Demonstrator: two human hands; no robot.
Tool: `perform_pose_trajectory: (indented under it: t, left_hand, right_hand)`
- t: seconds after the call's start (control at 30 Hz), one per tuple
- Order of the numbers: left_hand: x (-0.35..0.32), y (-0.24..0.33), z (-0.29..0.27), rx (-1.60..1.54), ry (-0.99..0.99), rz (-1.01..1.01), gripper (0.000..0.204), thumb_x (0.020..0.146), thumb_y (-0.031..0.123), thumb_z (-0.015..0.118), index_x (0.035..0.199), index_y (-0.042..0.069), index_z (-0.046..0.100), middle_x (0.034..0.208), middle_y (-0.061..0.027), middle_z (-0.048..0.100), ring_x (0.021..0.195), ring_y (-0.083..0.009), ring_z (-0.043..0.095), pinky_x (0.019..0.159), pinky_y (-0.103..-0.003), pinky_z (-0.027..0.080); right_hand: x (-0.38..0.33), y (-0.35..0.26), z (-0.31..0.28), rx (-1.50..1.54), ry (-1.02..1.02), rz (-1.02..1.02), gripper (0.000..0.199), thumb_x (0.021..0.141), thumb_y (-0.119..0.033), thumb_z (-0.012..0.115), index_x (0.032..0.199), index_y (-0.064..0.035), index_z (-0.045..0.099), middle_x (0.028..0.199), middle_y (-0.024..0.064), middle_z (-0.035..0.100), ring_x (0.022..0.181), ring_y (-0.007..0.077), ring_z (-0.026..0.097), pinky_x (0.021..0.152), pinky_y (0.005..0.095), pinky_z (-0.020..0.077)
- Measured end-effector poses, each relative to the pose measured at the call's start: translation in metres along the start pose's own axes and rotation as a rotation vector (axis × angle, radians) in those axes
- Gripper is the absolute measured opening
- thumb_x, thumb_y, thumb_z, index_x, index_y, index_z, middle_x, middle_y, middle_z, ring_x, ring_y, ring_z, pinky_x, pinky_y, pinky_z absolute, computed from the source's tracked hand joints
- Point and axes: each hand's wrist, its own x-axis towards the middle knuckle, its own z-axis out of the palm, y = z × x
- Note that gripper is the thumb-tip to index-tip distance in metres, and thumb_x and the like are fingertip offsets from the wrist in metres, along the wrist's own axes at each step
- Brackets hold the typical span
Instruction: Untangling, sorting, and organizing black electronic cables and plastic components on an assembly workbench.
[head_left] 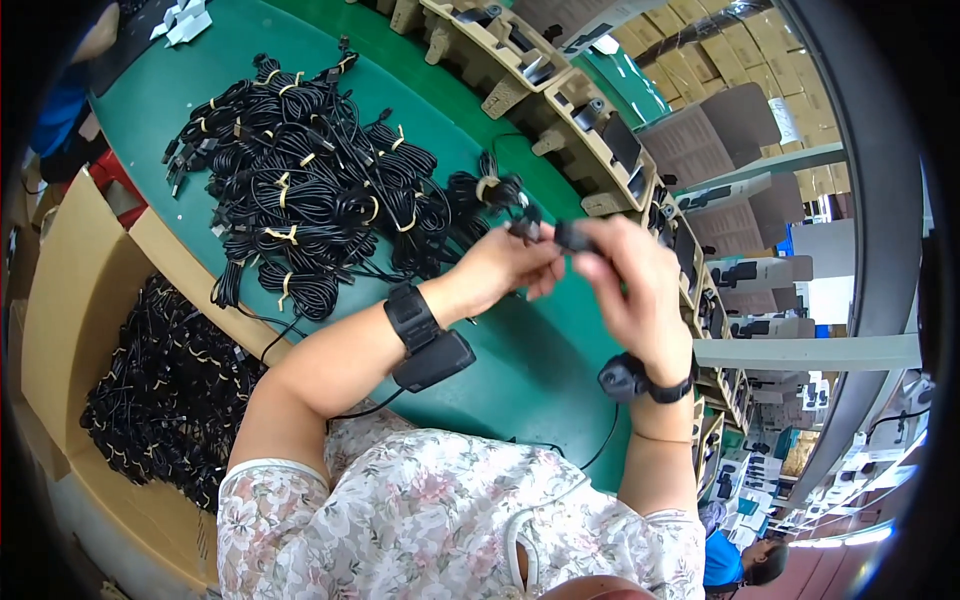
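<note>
My left hand [500, 268] is closed in a pinch on the black end of a cable [527, 228], right of the heap. Close beside it, my right hand [640, 285] is curled with a small black piece [572, 237] between thumb and fingers. Motion blurs that piece, so I cannot tell whether it is joined to the cable. A tied black cable bundle [487, 190] lies just beyond my left hand. To the left spreads a big heap of black cable bundles [310, 165], tied with beige ties, their plugs sticking out.
The heap lies on a green table [540, 370]. An open cardboard box [60, 330] full of tied cables stands at the left. Moulded pulp trays [570, 115] with black devices line the right side, beside open printed boxes [710, 135]. People are at the far left and lower right.
</note>
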Motion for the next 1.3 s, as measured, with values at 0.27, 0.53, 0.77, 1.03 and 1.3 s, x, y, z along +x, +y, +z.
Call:
perform_pose_trajectory:
  t: [0.27, 0.53, 0.77, 1.03, 1.3]
  left_hand:
    - [0.0, 0.004, 0.015, -0.175, 0.051, -0.038, 0.021, 0.093, 0.014, 0.048, 0.11, 0.001, 0.045, 0.084, -0.0089, 0.059, 0.067, -0.0139, 0.058, 0.056, -0.024, 0.047]
    - [-0.002, 0.012, 0.011, 0.044, 0.14, 0.169, 0.034, 0.09, 0.008, 0.051, 0.12, 0.001, 0.036, 0.096, -0.0116, 0.059, 0.071, -0.0153, 0.059, 0.059, -0.025, 0.048]
    - [0.005, 0.008, 0.002, 1.02, 0.306, 0.43, 0.057, 0.08, 0.009, 0.062, 0.13, 0.006, 0.034, 0.121, -0.0157, 0.049, 0.099, -0.0268, 0.054, 0.084, -0.037, 0.045]
    - [0.006, -0.001, -0.028, 1.69, 0.32, 0.343, 0.065, 0.072, 0.017, 0.069, 0.129, 0.004, 0.039, 0.126, -0.0179, 0.044, 0.119, -0.0349, 0.039, 0.101, -0.044, 0.03]
    - [-0.001, 0.0, -0.018, 1.391, 0.019, 0.2, 0.056, 0.067, 0.018, 0.073, 0.117, 0.005, 0.049, 0.122, -0.0116, 0.047, 0.113, -0.031, 0.043, 0.097, -0.04, 0.036]
  right_hand:
    - [-0.009, 0.016, 0.01, -0.163, 0.124, -0.141, 0.016, 0.086, -0.009, 0.055, 0.101, -0.0013, 0.057, 0.078, 0.0081, 0.059, 0.067, 0.0212, 0.056, 0.061, 0.0314, 0.046]
    - [-0.022, 0.029, 0.019, 0.157, -0.035, 0.363, 0.019, 0.087, -0.008, 0.054, 0.103, 0.0006, 0.057, 0.084, 0.0126, 0.062, 0.074, 0.0247, 0.06, 0.066, 0.0319, 0.0476]
    - [0.031, 0.081, -0.001, -0.287, 0.172, 0.165, 0.018, 0.086, -0.01, 0.056, 0.101, -0.0001, 0.058, 0.082, 0.0183, 0.062, 0.071, 0.0286, 0.061, 0.064, 0.0322, 0.0471]
    - [0.096, 0.186, -0.031, -0.937, 0.22, 0.212, 0.018, 0.086, -0.018, 0.052, 0.092, -0.0037, 0.061, 0.076, 0.0166, 0.062, 0.073, 0.0289, 0.064, 0.063, 0.0404, 0.0477]
    - [0.125, 0.214, -0.013, -1.414, 0.009, 0.121, 0.008, 0.074, -0.012, 0.056, 0.076, -0.009, 0.063, 0.074, 0.007, 0.062, 0.079, 0.0243, 0.061, 0.066, 0.0373, 0.0465]
